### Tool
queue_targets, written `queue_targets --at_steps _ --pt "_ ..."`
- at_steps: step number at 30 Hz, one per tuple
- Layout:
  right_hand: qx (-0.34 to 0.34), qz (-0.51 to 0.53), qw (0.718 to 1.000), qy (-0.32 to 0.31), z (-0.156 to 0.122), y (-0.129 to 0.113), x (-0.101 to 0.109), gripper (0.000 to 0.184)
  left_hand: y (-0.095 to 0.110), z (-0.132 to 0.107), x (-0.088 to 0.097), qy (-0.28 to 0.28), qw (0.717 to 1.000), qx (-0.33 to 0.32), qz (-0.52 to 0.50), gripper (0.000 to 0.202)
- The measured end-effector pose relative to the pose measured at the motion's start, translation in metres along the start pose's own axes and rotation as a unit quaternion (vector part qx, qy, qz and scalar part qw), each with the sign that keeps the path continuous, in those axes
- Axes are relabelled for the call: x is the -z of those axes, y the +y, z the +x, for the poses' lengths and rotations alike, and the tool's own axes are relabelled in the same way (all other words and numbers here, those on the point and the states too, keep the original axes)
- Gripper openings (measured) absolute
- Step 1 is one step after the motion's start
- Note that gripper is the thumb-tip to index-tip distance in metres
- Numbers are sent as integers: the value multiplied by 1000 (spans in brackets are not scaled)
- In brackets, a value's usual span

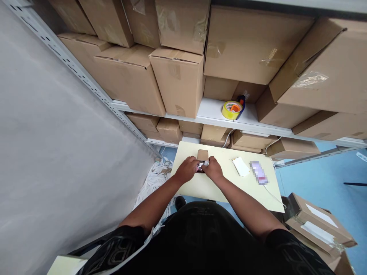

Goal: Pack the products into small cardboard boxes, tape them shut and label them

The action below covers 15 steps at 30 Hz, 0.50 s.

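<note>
A small cardboard box (203,155) stands on the pale yellow table (189,188), its lid flap raised at the far side. My left hand (187,169) is closed around the box's left side. On the right side, my right hand (213,168) grips it too, with the thumb reaching over the opening. Inside the box lies something small, whitish and dark (200,166), too small to name and partly covered by my fingers. Right of my hands lie a white flat box (241,167) and a blurred-out, phone-shaped thing (259,173) with a white cable.
Shelves of cardboard boxes (176,82) rise behind the table. Yellow tape (231,110) rests on the white shelf (212,109). A grey wall (71,141) bounds the left side, with white scraps (151,183) on the floor. More cartons (315,223) stand at the lower right.
</note>
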State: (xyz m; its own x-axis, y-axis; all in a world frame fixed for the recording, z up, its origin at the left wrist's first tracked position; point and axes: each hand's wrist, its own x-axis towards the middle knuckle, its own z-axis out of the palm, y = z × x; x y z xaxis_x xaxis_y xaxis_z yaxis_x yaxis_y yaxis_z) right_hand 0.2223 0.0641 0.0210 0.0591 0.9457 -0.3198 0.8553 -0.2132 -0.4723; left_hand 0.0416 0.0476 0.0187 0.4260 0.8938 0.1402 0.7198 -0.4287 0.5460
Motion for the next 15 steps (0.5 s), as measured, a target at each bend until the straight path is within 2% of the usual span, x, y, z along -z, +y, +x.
queue_targets --at_steps 3,9,12,15 --pt "-19 -5 1000 -5 8 -3 2 35 4 0 0 -38 999 -8 0 20" --pt "-35 23 999 -32 23 -5 5 35 13 1 -4 -24 999 17 20 14" --pt "-44 97 992 -61 25 2 11 32 21 9 -7 -61 995 34 66 10" --pt "-30 188 975 -117 22 13 16 21 29 20 -8 -103 986 72 106 16"
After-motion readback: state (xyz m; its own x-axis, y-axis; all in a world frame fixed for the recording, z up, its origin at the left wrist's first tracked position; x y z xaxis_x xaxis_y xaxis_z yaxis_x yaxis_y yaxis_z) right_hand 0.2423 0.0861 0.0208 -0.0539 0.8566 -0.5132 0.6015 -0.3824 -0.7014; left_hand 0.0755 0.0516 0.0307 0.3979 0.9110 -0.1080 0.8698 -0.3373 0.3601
